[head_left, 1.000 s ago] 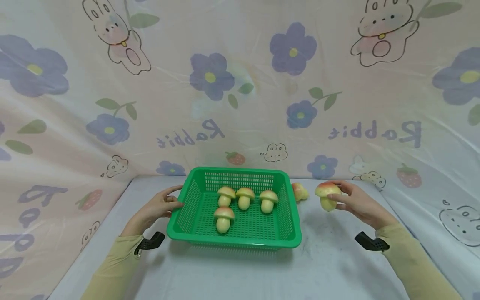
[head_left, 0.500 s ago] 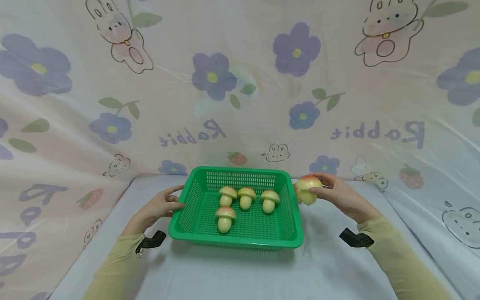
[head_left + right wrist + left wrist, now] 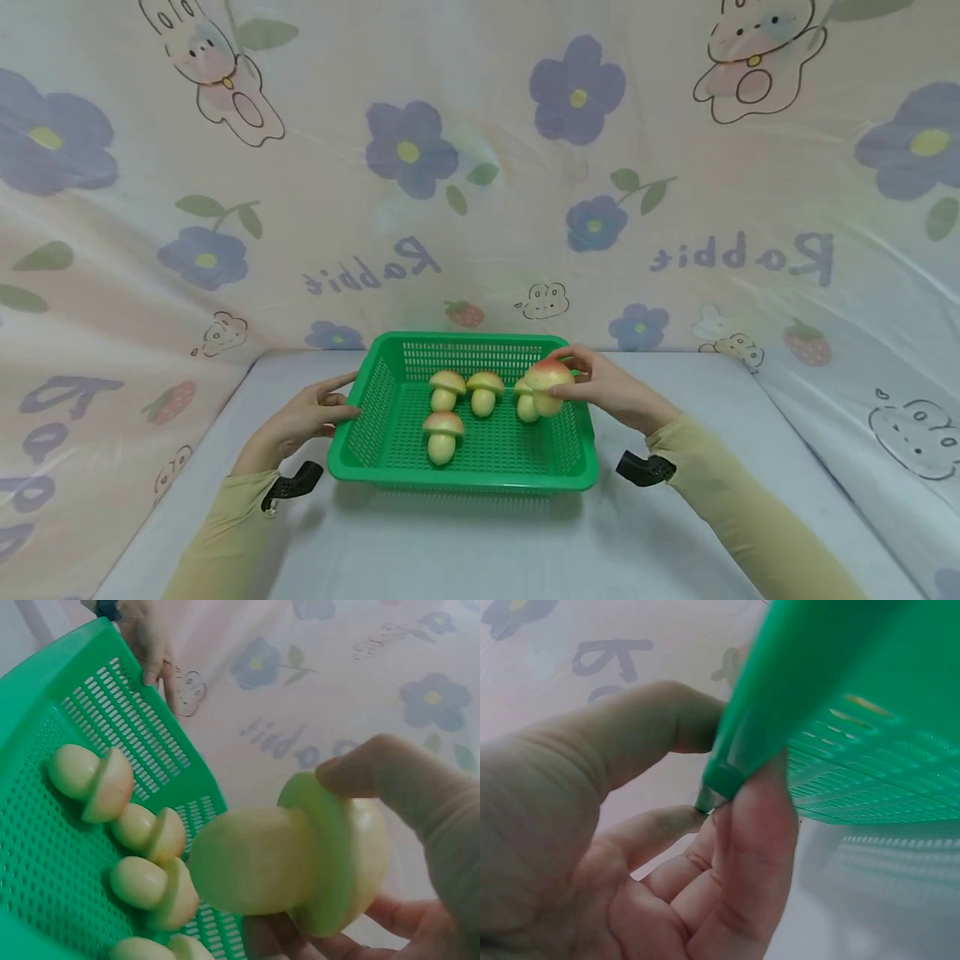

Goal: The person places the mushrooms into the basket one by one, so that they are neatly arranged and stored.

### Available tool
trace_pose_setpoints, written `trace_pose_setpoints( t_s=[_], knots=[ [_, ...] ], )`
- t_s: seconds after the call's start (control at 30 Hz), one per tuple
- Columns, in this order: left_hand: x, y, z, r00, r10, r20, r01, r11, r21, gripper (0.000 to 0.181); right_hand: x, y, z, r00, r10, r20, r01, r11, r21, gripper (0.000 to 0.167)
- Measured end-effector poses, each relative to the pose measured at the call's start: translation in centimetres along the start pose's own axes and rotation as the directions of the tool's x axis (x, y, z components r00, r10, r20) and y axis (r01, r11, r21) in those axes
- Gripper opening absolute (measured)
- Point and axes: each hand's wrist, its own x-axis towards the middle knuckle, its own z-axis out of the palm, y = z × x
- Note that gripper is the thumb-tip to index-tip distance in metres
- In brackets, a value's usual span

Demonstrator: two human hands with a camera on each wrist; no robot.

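My right hand (image 3: 615,393) pinches a toy mushroom (image 3: 550,379) with a red-tinged yellow cap and pale stem, holding it over the right side of a green plastic basket (image 3: 465,482). In the right wrist view the thumb and fingers grip the cap (image 3: 367,855), with the stem pointing at the basket. Several similar mushrooms (image 3: 442,435) lie inside; the held one partly covers the rightmost of them (image 3: 527,408). My left hand (image 3: 296,425) holds the basket's left rim, and the left wrist view shows thumb and fingers around that rim (image 3: 754,720).
A white-covered table (image 3: 480,550) supports the basket. Behind it hangs a pale cloth (image 3: 510,233) printed with flowers, rabbits and strawberries. Each wrist carries a small black camera mount (image 3: 645,469).
My right hand has carried the mushroom leftward from beside the basket to above its right part. A yellowish piece outside the right wall is now out of sight. The left hand stays on the rim.
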Motion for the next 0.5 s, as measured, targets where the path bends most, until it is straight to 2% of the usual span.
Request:
trace_pose_setpoints(
  t_s=[0.33,0.5],
  knots=[
    [-0.2,0.2,0.0,1.000,-0.008,0.007,0.009,1.000,-0.011,0.082,2.3,-0.1,2.4,0.999,0.019,0.051,-0.013,0.993,-0.121,0.060],
    [-0.1,0.2,-0.1,1.000,-0.011,0.009,0.011,1.000,-0.010,0.082,2.9,-0.3,3.4,0.996,0.055,0.066,-0.047,0.993,-0.108,0.058]
  ],
)
